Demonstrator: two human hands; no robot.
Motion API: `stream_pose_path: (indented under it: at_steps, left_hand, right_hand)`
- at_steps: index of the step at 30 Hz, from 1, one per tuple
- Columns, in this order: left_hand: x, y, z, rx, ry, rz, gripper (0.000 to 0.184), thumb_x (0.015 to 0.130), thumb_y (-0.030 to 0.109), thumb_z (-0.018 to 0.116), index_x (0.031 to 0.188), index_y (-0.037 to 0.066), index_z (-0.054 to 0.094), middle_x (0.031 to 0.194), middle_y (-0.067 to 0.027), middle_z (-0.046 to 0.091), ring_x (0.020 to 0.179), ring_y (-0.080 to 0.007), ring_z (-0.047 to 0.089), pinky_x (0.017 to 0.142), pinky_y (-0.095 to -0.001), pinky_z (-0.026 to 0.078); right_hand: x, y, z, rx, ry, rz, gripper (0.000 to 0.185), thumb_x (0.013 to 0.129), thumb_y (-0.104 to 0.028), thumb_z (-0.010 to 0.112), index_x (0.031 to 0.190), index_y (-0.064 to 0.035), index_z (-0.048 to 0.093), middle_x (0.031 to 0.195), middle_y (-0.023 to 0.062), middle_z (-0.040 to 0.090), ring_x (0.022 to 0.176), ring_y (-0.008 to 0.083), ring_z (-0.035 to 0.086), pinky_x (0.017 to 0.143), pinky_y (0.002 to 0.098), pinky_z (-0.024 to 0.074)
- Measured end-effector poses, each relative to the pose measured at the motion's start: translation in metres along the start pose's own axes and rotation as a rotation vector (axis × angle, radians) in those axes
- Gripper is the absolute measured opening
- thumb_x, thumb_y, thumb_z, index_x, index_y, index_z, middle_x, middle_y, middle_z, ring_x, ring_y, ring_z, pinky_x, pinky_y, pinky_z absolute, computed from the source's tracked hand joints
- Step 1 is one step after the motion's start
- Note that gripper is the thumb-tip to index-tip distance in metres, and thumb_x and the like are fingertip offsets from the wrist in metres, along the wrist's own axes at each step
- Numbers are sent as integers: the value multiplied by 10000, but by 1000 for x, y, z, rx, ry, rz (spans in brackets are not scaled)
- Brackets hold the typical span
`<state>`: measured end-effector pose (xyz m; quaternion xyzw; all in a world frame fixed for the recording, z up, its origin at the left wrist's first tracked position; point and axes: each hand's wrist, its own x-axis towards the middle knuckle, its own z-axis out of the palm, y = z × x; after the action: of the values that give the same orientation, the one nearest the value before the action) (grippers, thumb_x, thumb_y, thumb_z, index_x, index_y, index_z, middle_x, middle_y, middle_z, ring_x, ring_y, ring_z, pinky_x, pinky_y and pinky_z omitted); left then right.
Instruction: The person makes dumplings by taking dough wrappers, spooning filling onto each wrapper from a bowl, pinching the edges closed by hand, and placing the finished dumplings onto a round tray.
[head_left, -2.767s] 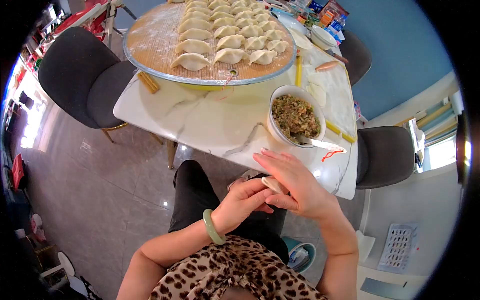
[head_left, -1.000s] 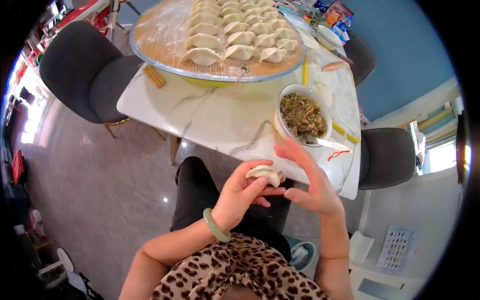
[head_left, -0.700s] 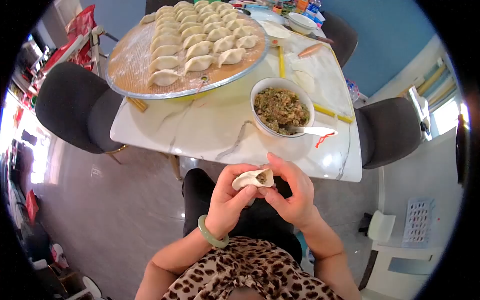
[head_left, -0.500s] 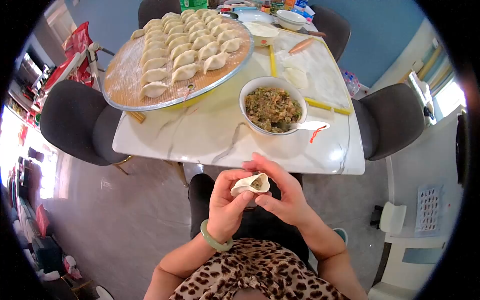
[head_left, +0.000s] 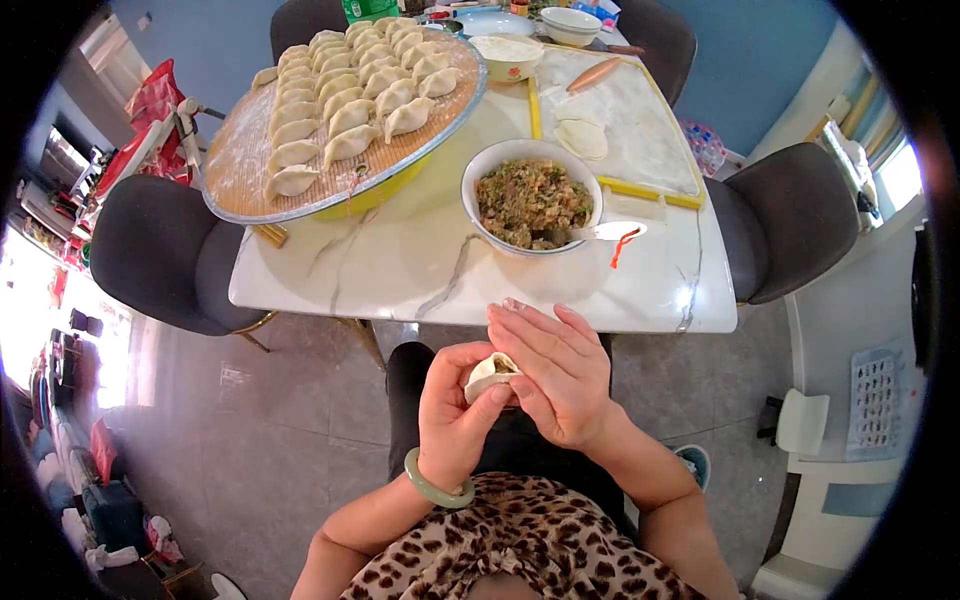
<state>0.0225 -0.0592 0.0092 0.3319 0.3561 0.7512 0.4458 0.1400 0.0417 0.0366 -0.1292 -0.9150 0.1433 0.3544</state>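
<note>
A part-folded dumpling [head_left: 490,377] is held in my left hand [head_left: 452,410], between the thumb and curled fingers. Its wrapper gapes at the top, with a bit of filling showing. My right hand [head_left: 560,375] lies against the dumpling's right side, fingers stretched out straight and thumb near the wrapper's edge. Whether that thumb presses on the dough is hard to see. Beyond both hands stands a white bowl [head_left: 470,215] of minced filling [head_left: 530,200], with a white-handled spoon [head_left: 612,231] resting in it.
Rows of dumplings [head_left: 345,110] sit on a round floured board [head_left: 235,150] at the table's left. A yellow-edged mat [head_left: 640,120] carries a wrapper [head_left: 582,139] and a rolling pin [head_left: 594,75]. A flour bowl [head_left: 508,68] stands behind. Chairs [head_left: 790,220] flank the marble-patterned table [head_left: 370,285].
My right fingers have straightened and lie flatter beside the dumpling. The dumpling has turned more upright in my left hand, and its opening looks smaller. The view has shifted slightly.
</note>
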Motion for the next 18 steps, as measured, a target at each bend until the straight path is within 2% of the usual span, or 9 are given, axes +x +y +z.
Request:
stream_pose_path:
  at_steps: [2, 4, 6, 7, 8, 11, 13, 18]
  left_hand:
    - [0, 3, 4, -5, 59, -78, 296, 916, 50, 567, 1174, -5, 432, 1097, -82, 565, 977, -140, 594, 837, -282, 535]
    - [3, 1, -1, -6, 47, -69, 292, 919, 45, 558, 1177, -7, 432, 1111, -89, 563, 983, -149, 597, 841, -285, 537]
    - [6, 1, -2, -10, 31, -66, 287, 923, 40, 549, 1180, -9, 432, 1125, -95, 562, 989, -157, 600, 844, -289, 538]
    - [7, 2, -1, -25, -2, -61, 289, 926, 41, 545, 1187, -9, 432, 1137, -99, 558, 992, -156, 600, 846, -286, 538]
    - [8, 3, -1, -41, -36, -55, 291, 929, 42, 541, 1194, -8, 433, 1150, -102, 554, 995, -156, 600, 847, -283, 537]
    - [6, 1, -2, -10, -7, -108, 308, 930, 54, 548, 1209, -9, 431, 1143, -95, 553, 1003, -144, 594, 853, -283, 535]
    - [5, 5, -1, -7, 1, -138, 313, 929, 57, 552, 1210, -9, 432, 1135, -90, 553, 1003, -136, 590, 853, -278, 535]
    - [1, 6, -3, 18, -13, -142, 318, 926, 59, 562, 1209, -13, 436, 1111, -75, 550, 996, -122, 582, 850, -267, 533]
  right_hand:
    - [2, 3, 1, 118, -63, 45, 463, 888, -230, 540, 1285, 3, 498, 1351, 145, 490, 1232, 347, 463, 1046, 423, 307]
    - [6, 6, 0, 240, -129, 88, 498, 893, -231, 532, 1320, 15, 458, 1392, 160, 444, 1279, 353, 416, 1068, 425, 276]
    - [9, 6, -7, 635, -147, 154, 569, 898, -258, 531, 1363, 36, 384, 1433, 189, 374, 1326, 362, 345, 1080, 435, 256]
    - [11, 9, -10, 501, -184, 134, 591, 895, -278, 537, 1360, 51, 377, 1408, 212, 395, 1318, 376, 351, 1084, 443, 255]
    - [13, 13, -13, 499, -184, 135, 591, 895, -278, 537, 1360, 51, 377, 1408, 212, 395, 1318, 376, 351, 1084, 443, 255]
    - [19, 16, -17, 317, -268, 56, 596, 884, -288, 558, 1361, 28, 389, 1412, 188, 398, 1320, 352, 357, 1077, 454, 268]
    - [22, 9, -21, 91, -320, 30, 565, 861, -284, 586, 1331, -3, 445, 1392, 154, 439, 1311, 309, 388, 1055, 463, 302]
    - [16, 6, -14, 20, -209, -61, 515, 826, -251, 616, 1278, -28, 510, 1345, 120, 500, 1284, 266, 436, 1035, 464, 333]
